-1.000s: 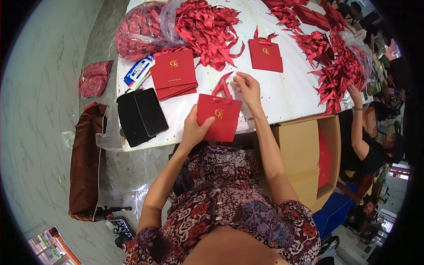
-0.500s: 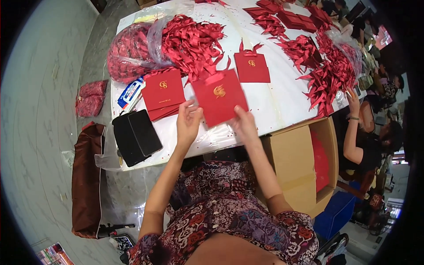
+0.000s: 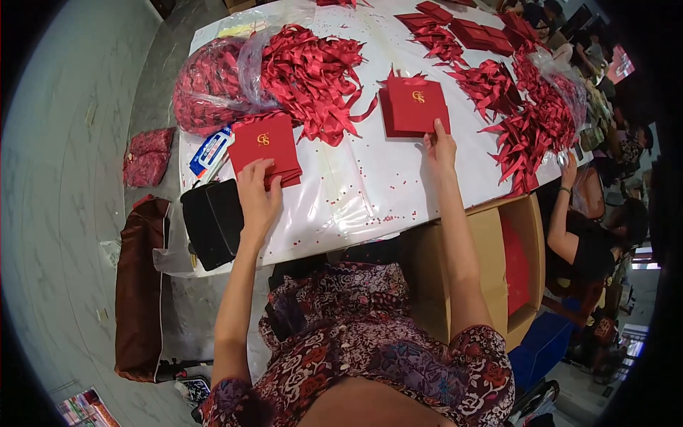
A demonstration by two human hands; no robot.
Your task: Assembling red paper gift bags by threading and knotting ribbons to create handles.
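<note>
A small red paper gift bag (image 3: 417,102) with a gold emblem and ribbon handles lies over another red bag on the table. My right hand (image 3: 441,148) pinches its lower right edge. To the left is a stack of flat red bags (image 3: 265,139) with the same gold mark. My left hand (image 3: 257,193) rests on the lower edge of that stack, fingers a little bent and apart from the thumb. Beyond it spreads a heap of loose red ribbons (image 3: 306,78), spilling from a clear plastic bag (image 3: 210,82).
A black case (image 3: 212,224) and a blue-white packet (image 3: 211,153) lie at the table's left edge. More ribbons (image 3: 533,132) and red bags (image 3: 480,35) lie at right. An open cardboard box (image 3: 473,249) stands below the table edge. Co-workers (image 3: 594,228) sit at far right.
The bag held between both hands moved right onto the other bag, with my right hand still on it. My left hand left it and moved left to the stack.
</note>
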